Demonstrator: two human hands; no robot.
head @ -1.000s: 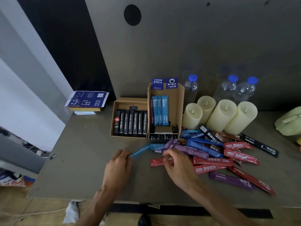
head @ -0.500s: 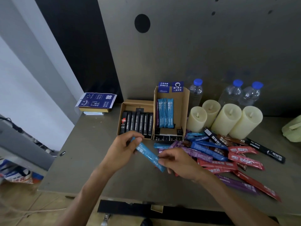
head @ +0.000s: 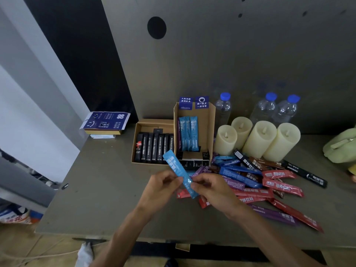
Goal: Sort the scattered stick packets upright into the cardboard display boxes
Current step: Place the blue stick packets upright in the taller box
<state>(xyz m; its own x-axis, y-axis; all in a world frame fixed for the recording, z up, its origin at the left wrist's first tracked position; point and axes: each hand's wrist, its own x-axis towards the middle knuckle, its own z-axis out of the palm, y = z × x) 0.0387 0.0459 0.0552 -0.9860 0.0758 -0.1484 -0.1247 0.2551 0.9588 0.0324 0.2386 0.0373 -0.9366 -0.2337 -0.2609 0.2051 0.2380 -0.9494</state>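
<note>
A light blue stick packet (head: 178, 170) is held tilted above the table, its top end pointing at the boxes. My left hand (head: 159, 187) pinches its middle and my right hand (head: 213, 189) pinches its lower end. Behind it, a low cardboard box (head: 152, 122) holds several black packets upright. The taller cardboard box (head: 209, 124) to its right holds three light blue packets and a purple one. To the right lies a scattered pile of packets (head: 269, 182) in red, blue, purple, brown and black.
Several cream pillar candles (head: 258, 138) and three water bottles (head: 264, 108) stand behind the pile. A blue printed box (head: 105, 122) sits at the back left. A pale green object (head: 341, 147) is at the right edge. The grey table (head: 92, 189) drops off at front and left.
My left hand picked the light blue packet up off the table, my right hand joined it, and the packet has turned from lying flat to nearly upright, closer to the boxes.
</note>
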